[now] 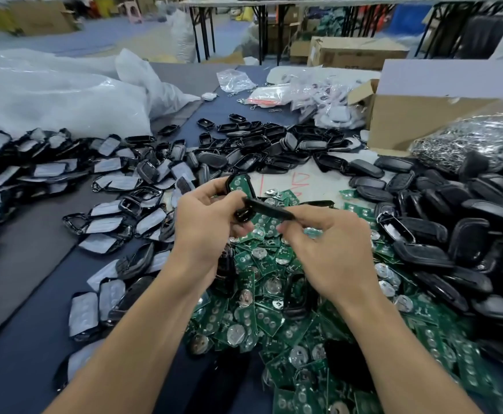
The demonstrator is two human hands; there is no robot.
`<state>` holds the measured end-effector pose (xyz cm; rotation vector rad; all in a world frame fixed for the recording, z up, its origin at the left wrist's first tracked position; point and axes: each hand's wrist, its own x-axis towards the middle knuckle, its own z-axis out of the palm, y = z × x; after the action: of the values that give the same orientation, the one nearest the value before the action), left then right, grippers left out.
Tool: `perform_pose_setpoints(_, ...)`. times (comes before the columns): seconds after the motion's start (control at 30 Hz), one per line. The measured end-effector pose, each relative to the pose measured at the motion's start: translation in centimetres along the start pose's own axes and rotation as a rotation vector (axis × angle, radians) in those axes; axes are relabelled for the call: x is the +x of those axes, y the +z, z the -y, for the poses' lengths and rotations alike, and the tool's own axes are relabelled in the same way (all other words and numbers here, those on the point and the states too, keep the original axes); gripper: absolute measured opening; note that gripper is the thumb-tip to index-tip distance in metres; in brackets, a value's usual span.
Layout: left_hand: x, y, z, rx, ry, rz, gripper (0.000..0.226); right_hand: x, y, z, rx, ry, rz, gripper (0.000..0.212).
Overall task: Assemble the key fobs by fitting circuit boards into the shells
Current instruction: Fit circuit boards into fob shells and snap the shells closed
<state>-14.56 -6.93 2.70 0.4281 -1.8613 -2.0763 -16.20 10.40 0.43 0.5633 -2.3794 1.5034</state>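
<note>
So the fingers (214, 191) of the left hand (205, 225) are curled round a black shell half (231, 182) with a green circuit board (242, 186) sitting in it, held up over the bench (20, 369). The right hand (331, 249) has its fingers (296, 215) pinching a second black shell piece (269, 209) by its right end, edge-on, with the other end reaching the left thumb. Right under both hands is a big heap of loose green boards (274, 309) with round silver discs on them. To the right there's a pile of black shells (453, 222), to the left a spread of film-covered shell parts (65, 174), and on the far side more open shells (259, 135). A cardboard box (423, 115) sits far right and plastic bags (50, 94) far left.
</note>
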Motion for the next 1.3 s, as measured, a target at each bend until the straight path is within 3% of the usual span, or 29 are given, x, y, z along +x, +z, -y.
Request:
perform_pose_setpoints(0.03,0.0,0.0,-0.1,0.01,0.0,-0.005,0.005,0.0,-0.1,-0.1,-0.002,0.003,0.011,0.028)
perform_pose_setpoints(0.17,0.0,-0.3,-0.4,0.037,-0.005,-0.003,0.025,0.1,-0.4,-0.1,-0.024,0.027,0.038,0.012)
perform_pose_setpoints(0.27,0.1,-0.8,-1.0,0.005,-0.025,0.095,0.006,0.1,-0.6,-0.2,-0.007,0.06,0.026,0.018)
perform_pose_setpoints(0.33,0.1,-1.1,-1.3,0.006,-0.025,0.162,0.008,0.1,-0.8,-0.2,-0.008,0.067,-0.007,0.026)
perform_pose_setpoints(0.43,-0.1,-1.2,-1.4,-0.004,-0.024,0.247,0.01,0.3,-1.0,0.2,0.024,0.101,0.023,0.008)
perform_pose_setpoints(0.57,-0.4,-0.7,-1.1,-0.112,-0.072,0.338,0.018,0.4,-1.1,0.6,0.104,0.189,0.064,0.015)
perform_pose_setpoints(0.7,-0.4,-0.2,-0.7,-0.115,-0.114,0.283,0.011,0.3,-0.8,1.0,0.107,0.246,0.13,0.016)
perform_pose_setpoints(0.8,-0.3,-0.1,-0.4,-0.073,-0.135,0.204,0.016,0.1,-0.6,0.9,-0.007,0.232,0.132,0.006)
perform_pose_setpoints(0.83,-0.2,-0.1,-0.3,-0.06,-0.13,0.175,0.016,0.1,-0.5,0.9,-0.084,0.23,0.097,0.014)
perform_pose_setpoints(0.9,-0.2,0.0,-0.2,-0.042,-0.104,0.119,0.018,-0.2,-0.4,1.0,-0.257,0.179,0.035,0.052)
perform_pose_setpoints(0.97,-0.4,0.3,-0.1,-0.046,-0.078,0.077,0.016,-0.4,-0.1,1.8,-0.313,0.105,-0.006,0.068)
perform_pose_setpoints(1.13,-0.9,1.1,0.3,-0.021,-0.056,0.095,0.018,-1.1,1.1,2.6,-0.362,-0.01,-0.002,0.057)
perform_pose_setpoints(1.23,-1.2,1.4,0.3,-0.013,-0.068,0.128,0.018,-0.7,0.8,2.0,-0.28,0.112,0.029,0.053)
perform_pose_setpoints(1.3,-1.2,1.4,0.3,-0.005,-0.069,0.128,0.017,-0.4,0.4,1.6,-0.098,0.222,0.025,0.049)
